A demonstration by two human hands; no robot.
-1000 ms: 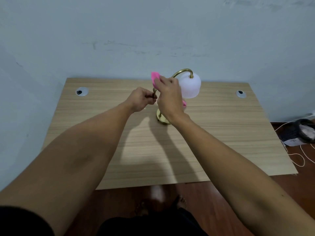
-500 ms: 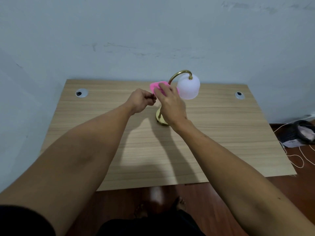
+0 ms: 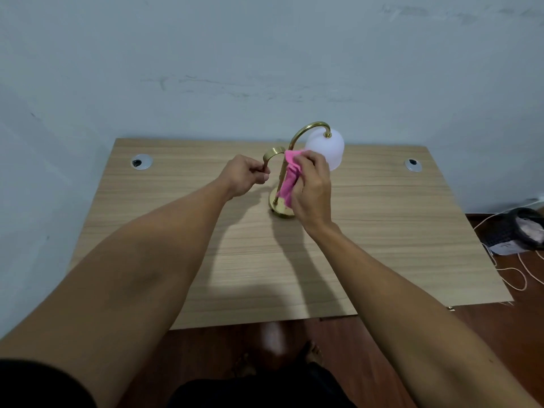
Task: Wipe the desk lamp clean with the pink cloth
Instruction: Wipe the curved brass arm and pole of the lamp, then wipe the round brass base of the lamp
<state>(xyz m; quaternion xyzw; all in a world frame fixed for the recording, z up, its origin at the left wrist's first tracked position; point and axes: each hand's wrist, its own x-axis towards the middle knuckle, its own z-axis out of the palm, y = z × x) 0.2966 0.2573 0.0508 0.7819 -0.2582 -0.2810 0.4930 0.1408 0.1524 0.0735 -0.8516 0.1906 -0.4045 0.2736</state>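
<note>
1. A small desk lamp (image 3: 306,136) of polished brass, with a thin curved gooseneck, stands on its round brass base (image 3: 279,209) toward the back middle of the pale, wood-grain laminate counter (image 3: 382,231).
2. The lamp's frosted white bell-shaped shade (image 3: 328,148) hangs from the end of the arch, smooth and matte, just behind the right hand's fingers.
3. A shorter, flat brass hook-shaped arm (image 3: 272,154) curls out to the left of the upright stem.
4. The left hand (image 3: 243,178) is curled closed, gripping the lower end of that brass hook between fingers and thumb.
5. The right hand (image 3: 312,189) clasps a soft, crumpled bright pink cloth (image 3: 290,178) and presses it against the upright stem; the cloth hangs in loose folds from below the arch down toward the base.
6. Two round silver cable grommets with dark openings sit in the counter's back corners, one at the left (image 3: 142,162) and one at the right (image 3: 412,165).
7. Behind the counter rises a matte, pale blue-grey wall (image 3: 265,54) with faint scuffs.
8. On the glossy reddish-brown wooden floor (image 3: 524,304) to the right lie a dark mesh-textured bundle (image 3: 512,231) and thin, looping pale cords (image 3: 518,275).
</note>
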